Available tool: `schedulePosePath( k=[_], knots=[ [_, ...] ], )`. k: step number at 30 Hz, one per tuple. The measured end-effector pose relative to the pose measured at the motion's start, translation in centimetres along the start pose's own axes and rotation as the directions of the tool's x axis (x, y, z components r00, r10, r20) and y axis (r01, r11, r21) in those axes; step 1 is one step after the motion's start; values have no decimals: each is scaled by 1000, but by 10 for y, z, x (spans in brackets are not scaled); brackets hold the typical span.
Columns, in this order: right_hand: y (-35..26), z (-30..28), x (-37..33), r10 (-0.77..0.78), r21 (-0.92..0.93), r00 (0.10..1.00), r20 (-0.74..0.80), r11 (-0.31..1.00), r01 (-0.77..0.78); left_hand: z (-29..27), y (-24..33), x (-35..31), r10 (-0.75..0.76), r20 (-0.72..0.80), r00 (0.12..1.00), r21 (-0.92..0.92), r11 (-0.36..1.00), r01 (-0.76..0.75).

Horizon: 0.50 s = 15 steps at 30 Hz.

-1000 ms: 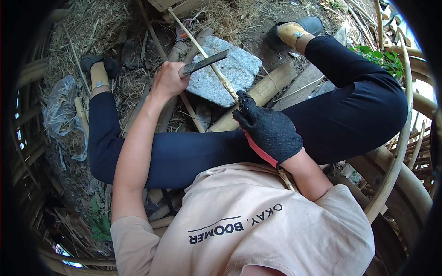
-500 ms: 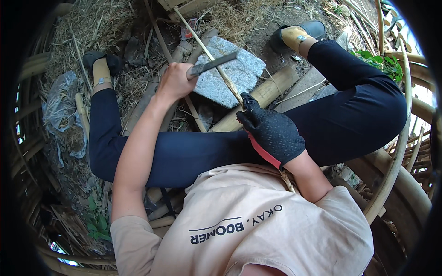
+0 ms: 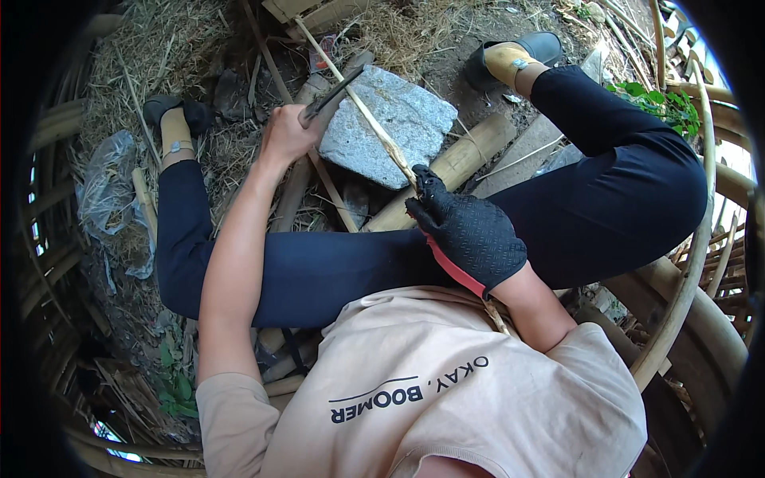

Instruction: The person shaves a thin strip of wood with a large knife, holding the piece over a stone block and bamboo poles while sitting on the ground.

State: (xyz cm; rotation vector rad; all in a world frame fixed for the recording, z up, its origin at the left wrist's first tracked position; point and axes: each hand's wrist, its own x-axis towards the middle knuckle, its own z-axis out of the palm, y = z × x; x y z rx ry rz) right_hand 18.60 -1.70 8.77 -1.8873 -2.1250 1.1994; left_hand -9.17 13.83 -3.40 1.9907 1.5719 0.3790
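Observation:
My bare left hand (image 3: 288, 137) is closed around the handle of a knife (image 3: 335, 94). Its dark blade slants up and right, crossing a long, thin stick (image 3: 366, 116) toward the stick's far end. Whether the edge touches the wood I cannot tell. My right hand (image 3: 472, 239), in a black textured glove with red along one side, grips the stick lower down, above my thigh. Pale wood shows on the far part of the stick, with browner patches close to the glove. Its near end runs under my right wrist toward my shirt.
A flat grey stone (image 3: 390, 127) lies beneath the stick, between my legs. Beside it rests a thick bamboo piece (image 3: 474, 151). Dry straw (image 3: 406, 36) and poles cover the ground. A clear plastic bag (image 3: 110, 179) is at the left, a curved bamboo pole (image 3: 692, 263) at the right.
My left hand and the knife have moved up and left, so the blade now crosses the stick farther from my right hand. The right hand has hardly shifted.

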Motion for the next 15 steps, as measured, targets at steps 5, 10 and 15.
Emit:
schedulePosePath(
  k=[5,10,15],
  knots=[
    [2,2,-2,-39,-25,999,-27,999,38,-3,-4,-3,17,54,998,65,998,-21],
    [0,3,-1,2,-49,1000,-14,999,-3,12,27,-12,217,41,975,-39,976,-215],
    [-2,1,0,-63,-12,995,-77,998,62,7,-6,-4,214,7,977,16,977,-214]
  ],
)
